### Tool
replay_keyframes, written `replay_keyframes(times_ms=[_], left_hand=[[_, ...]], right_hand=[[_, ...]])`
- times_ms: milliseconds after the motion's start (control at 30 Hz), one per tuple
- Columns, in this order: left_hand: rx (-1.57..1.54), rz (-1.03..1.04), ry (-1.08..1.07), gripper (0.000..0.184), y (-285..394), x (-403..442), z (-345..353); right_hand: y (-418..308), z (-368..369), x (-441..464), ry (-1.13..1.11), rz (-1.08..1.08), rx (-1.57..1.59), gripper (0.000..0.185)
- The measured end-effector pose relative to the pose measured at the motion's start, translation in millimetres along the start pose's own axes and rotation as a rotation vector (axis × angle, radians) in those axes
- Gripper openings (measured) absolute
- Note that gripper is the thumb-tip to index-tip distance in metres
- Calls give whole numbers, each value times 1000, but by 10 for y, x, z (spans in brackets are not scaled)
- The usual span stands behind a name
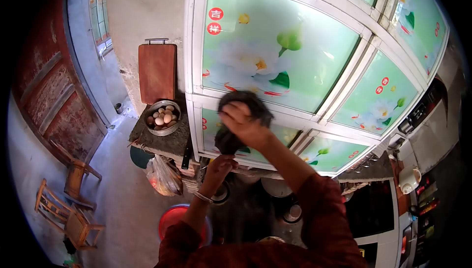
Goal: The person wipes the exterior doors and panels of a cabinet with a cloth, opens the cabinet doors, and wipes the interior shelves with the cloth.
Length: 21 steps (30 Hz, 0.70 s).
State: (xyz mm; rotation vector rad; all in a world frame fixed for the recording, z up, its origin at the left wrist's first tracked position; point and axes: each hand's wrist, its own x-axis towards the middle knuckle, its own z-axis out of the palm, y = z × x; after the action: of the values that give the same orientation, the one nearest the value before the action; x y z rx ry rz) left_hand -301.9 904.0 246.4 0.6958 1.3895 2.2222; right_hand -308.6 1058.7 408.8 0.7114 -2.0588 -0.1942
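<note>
A dark, bunched cloth lies against the front of a white-framed cabinet with green panels of lotus flowers. My right hand is closed on the cloth, pressing it against the frame below the large upper panel. Part of the cloth hangs below that hand. At its lower end is my left hand, fingers closed and touching the cloth; the fingertips are partly hidden. A bracelet circles my left wrist.
Left of the cabinet, a metal bowl of eggs and an upright cutting board stand on a ledge. A cleaver, plastic bag and red basin are nearby. Wooden chairs stand at far left.
</note>
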Motion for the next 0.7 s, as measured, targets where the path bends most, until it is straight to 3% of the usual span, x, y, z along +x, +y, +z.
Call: replay_keyframes(times_ms=[133, 233, 367, 500, 567, 700], left_hand=[[-126, 26, 8, 27, 15, -186, -239], [7, 29, 56, 28, 99, -462, -535], [25, 44, 58, 31, 2, -656, -738], [-43, -3, 36, 31, 36, -654, -604], [-45, -34, 39, 31, 79, -644, -543], [32, 9, 49, 29, 113, -705, -579]], right_hand=[[260, -410, -625, 47, 199, -19, 38], [165, -423, -559, 161, 276, -66, 38], [-87, 170, 118, 140, 77, 106, 33], [-336, 427, 639, -62, 23, -27, 28], [-223, 314, 522, -43, -61, -82, 31], [102, -293, -220, -37, 25, -153, 38]])
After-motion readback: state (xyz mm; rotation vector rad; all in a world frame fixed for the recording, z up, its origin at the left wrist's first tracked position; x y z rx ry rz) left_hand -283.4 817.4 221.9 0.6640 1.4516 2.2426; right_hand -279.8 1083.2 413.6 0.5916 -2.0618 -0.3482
